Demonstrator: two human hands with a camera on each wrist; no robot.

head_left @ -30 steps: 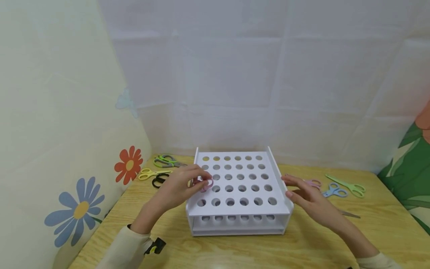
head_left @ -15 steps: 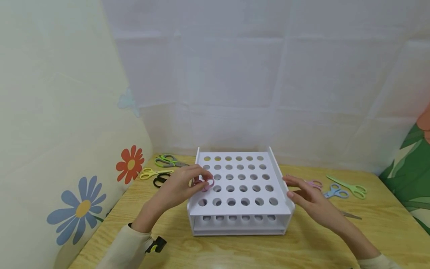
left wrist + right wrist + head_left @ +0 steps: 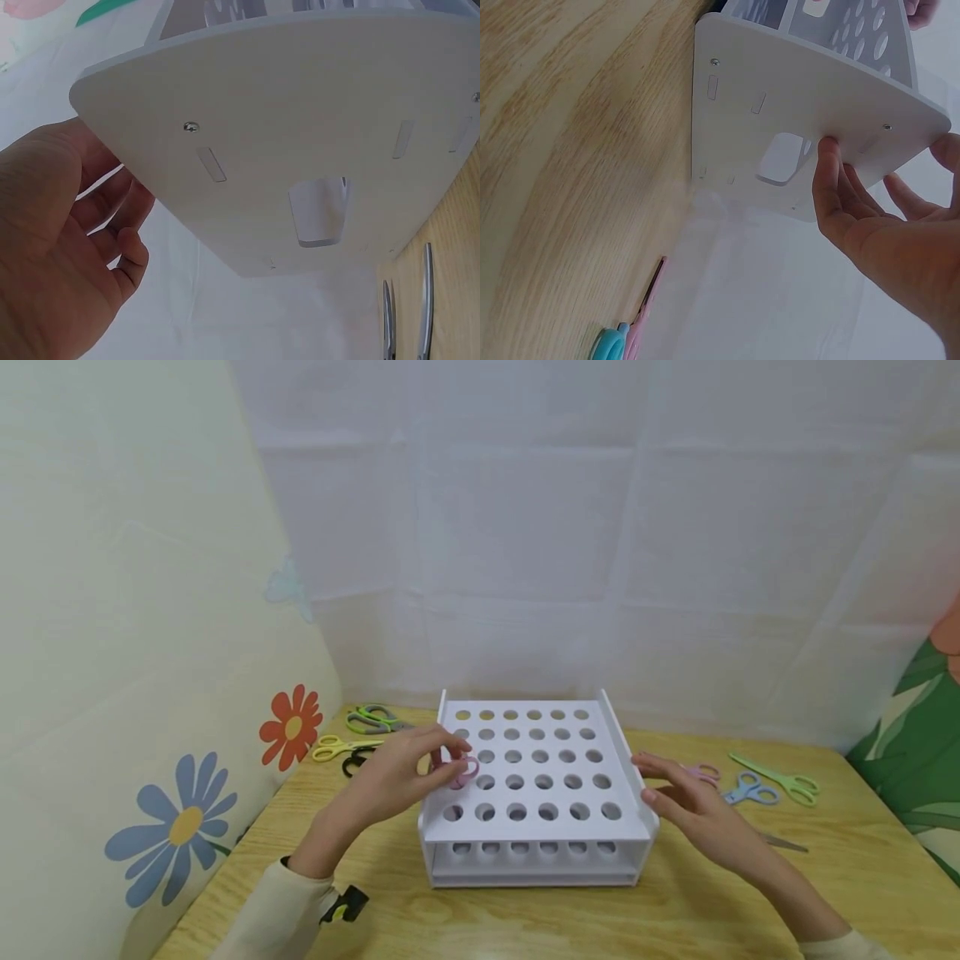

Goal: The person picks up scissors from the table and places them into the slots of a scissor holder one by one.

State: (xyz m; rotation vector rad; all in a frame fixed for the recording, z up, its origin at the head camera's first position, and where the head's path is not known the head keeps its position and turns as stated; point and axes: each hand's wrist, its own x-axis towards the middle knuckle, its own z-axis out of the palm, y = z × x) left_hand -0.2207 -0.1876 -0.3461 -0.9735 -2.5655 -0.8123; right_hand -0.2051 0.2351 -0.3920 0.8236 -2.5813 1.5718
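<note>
A white rack (image 3: 525, 828) with rows of round holes stands on the wooden table. Above its left side, my left hand (image 3: 393, 781) pinches the pink handle loops of a pair of scissors (image 3: 459, 782) between thumb and fingers. The scissors' blades are hidden from view, and the loops overlap the left column of holes. My right hand (image 3: 693, 810) rests its fingertips against the rack's right side panel (image 3: 735, 142), fingers loosely extended. In the right wrist view the thumb lies at the panel's upper edge.
Left of the rack lie green-and-grey scissors (image 3: 372, 719), yellow scissors (image 3: 330, 747) and black scissors (image 3: 351, 765). To its right are pink scissors (image 3: 706, 773), blue scissors (image 3: 750, 789) and green scissors (image 3: 797, 787). A metal blade (image 3: 784, 842) shows beyond my right hand.
</note>
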